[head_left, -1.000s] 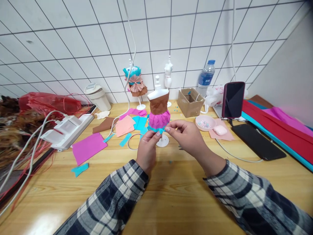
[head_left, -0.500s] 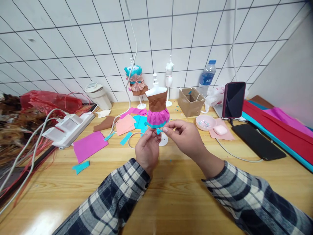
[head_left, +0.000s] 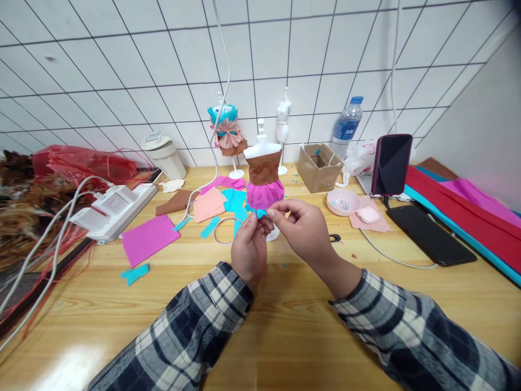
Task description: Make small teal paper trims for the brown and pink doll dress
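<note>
- Two hands meet at the dressed mannequin [head_left: 264, 168], my landmark, which stands upright on the counter [head_left: 285, 331] in a brown top and magenta skirt.
- The right hand [head_left: 305, 231] has its fingers narrowed in a pinch on the blue piece [head_left: 260, 213] at the skirt's lower edge.
- The left hand [head_left: 249, 250] is curled below that edge, thumb by the blue piece; I cannot tell whether its fingers grip it.
- Both hands hide part of the mannequin's white base [head_left: 273, 234] and much of the blue piece from me, so its shape is hard to make out.
- Behind the mannequin, to its left, stands a ruffled mannequin [head_left: 230, 142], crossed by a white cable; behind to its right, a bare mannequin [head_left: 283, 117] has its lower part partly covered.
- Left of it I see peach sheets [head_left: 209, 206], a thin ring [head_left: 214, 233] and a magenta sheet [head_left: 150, 240], with a power strip [head_left: 130, 209] farther out.
- Right of it are an open cardboard box [head_left: 317, 178] and a pink bowl [head_left: 342, 210] of small beads too tiny to count, then an upright phone [head_left: 391, 165].
- Nearer me on its right, a black looped thing [head_left: 335, 238] pokes out past the right hand, the rest covered.
- At the far right, the coloured sheets [head_left: 459, 206] run out of view.
</note>
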`<state>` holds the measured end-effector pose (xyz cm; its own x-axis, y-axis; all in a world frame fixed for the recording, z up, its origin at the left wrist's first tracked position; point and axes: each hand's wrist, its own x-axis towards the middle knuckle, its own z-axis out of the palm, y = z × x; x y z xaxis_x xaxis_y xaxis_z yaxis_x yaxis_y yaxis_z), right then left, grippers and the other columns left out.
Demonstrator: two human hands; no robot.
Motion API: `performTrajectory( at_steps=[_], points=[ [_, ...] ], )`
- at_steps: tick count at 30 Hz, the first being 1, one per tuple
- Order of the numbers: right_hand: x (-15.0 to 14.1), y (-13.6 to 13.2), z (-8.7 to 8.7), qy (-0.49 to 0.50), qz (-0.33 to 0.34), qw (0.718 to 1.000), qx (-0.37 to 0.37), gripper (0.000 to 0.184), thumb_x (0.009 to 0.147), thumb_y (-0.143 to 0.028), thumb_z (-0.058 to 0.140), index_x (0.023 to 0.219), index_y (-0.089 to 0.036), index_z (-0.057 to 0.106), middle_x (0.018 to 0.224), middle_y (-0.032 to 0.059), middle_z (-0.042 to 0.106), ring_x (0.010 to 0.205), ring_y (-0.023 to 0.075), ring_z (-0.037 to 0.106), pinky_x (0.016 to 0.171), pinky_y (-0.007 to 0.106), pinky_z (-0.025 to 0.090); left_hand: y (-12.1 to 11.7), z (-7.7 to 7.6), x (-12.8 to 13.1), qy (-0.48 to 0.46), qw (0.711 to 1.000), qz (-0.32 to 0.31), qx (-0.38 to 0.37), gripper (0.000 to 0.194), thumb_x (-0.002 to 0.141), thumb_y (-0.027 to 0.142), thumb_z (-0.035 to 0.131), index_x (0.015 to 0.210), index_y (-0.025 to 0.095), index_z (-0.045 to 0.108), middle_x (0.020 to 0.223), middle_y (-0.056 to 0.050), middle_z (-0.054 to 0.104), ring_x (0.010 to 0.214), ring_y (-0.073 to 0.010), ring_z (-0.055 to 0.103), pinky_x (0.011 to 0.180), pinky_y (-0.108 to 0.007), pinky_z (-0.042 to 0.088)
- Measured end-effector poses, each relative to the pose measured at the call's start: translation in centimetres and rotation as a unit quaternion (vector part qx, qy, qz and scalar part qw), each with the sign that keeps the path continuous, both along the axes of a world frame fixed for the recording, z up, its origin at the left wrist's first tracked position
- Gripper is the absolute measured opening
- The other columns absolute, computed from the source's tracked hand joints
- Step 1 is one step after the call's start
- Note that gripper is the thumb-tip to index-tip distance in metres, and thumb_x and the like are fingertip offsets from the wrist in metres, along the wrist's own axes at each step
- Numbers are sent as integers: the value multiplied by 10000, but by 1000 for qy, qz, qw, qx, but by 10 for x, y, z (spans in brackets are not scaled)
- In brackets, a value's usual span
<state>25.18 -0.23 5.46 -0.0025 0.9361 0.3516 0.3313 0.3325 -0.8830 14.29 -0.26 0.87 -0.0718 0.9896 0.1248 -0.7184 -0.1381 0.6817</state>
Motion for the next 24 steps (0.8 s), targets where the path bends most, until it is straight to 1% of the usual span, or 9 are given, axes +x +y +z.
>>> performTrajectory(
  at_steps=[2,4,7,10,14,19,22,24],
  points=[
    [-2,0,-1,-7,-5,1000,10,157,775,-296,635,775,-169,727,694,3,661,522,86,473,529,212,376,-1,2,0,-34,999,2,-13,250,861,328,545,708,162,652,699,-32,610,685,-136,566,702,-277,457],
    [-3,0,-2,-12,-14,1000,21,156,775,-295,635,774,-170,728,693,5,667,544,95,495,540,214,384,-2,2,-1,-43,999,12,-9,257,857,349,550,710,168,659,701,-34,620,688,-144,575,694,-283,460],
    [-3,0,-4,-14,-21,999,29,155,774,-296,635,785,-174,730,685,8,666,578,111,525,551,218,393,-2,0,-1,-2,1000,17,17,221,841,347,589,738,167,668,689,-23,603,685,-138,565,677,-267,446],
    [-4,-1,-5,-15,-29,999,39,140,765,-294,646,760,-179,725,669,5,655,589,118,531,556,221,398,-3,-4,-1,50,998,16,36,214,829,343,615,725,161,659,690,-17,576,691,-133,541,701,-265,430],
    [-4,-1,-6,-10,-36,998,46,120,764,-284,651,769,-188,722,667,-7,642,564,106,511,548,218,396,-2,-5,-2,92,995,17,28,191,811,316,641,696,163,639,675,-7,551,701,-138,527,724,-272,414],
    [-4,-2,-8,-9,-42,998,54,93,763,-264,648,731,-189,693,632,-22,601,564,100,496,551,216,388,0,-5,-4,118,993,27,3,183,796,298,669,687,154,638,672,3,562,696,-131,532,726,-268,417],
    [-6,-1,-11,-5,-41,998,54,108,772,-264,630,700,-185,647,641,-19,576,615,111,507,575,219,391,0,-4,-3,113,993,26,1,198,793,292,675,664,150,630,665,7,562,694,-119,523,717,-249,414],
    [-7,0,-13,4,-51,997,54,125,764,-272,636,682,-186,596,631,-28,530,610,109,484,566,217,377,0,-3,-2,103,994,24,-3,205,787,280,682,643,149,619,655,12,552,691,-113,514,713,-241,411]
  ],
)
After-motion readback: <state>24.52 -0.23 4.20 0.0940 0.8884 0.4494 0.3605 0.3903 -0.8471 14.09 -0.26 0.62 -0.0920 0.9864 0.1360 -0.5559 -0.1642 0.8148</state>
